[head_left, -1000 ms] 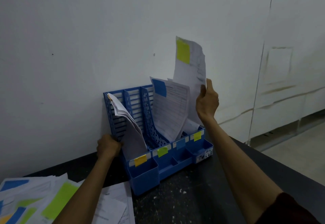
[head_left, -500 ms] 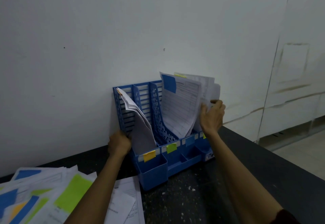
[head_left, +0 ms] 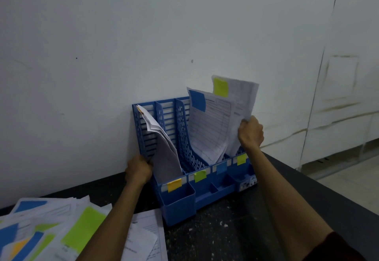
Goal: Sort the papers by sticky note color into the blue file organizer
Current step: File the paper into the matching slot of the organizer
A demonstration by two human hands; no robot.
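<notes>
The blue file organizer [head_left: 178,201] stands against the white wall on a dark counter, its slots labelled orange, green, blue and yellow from left to right. My left hand [head_left: 138,169] grips its left wall. My right hand [head_left: 251,132] grips the edge of a paper with a yellow sticky note [head_left: 238,96], which stands in the rightmost slot. A paper with a blue note [head_left: 209,129] leans in the slot beside it. Bent papers [head_left: 164,148] sag out of the leftmost slot.
A loose pile of papers with green, blue and orange notes [head_left: 61,234] lies at the counter's front left. The counter's right edge [head_left: 320,180] drops to a light floor. The wall rises directly behind the organizer.
The yellow-note paper came down from high above the organizer into the rightmost slot. My right hand went from holding it loosely to gripping its edge. My left hand stayed on the organizer.
</notes>
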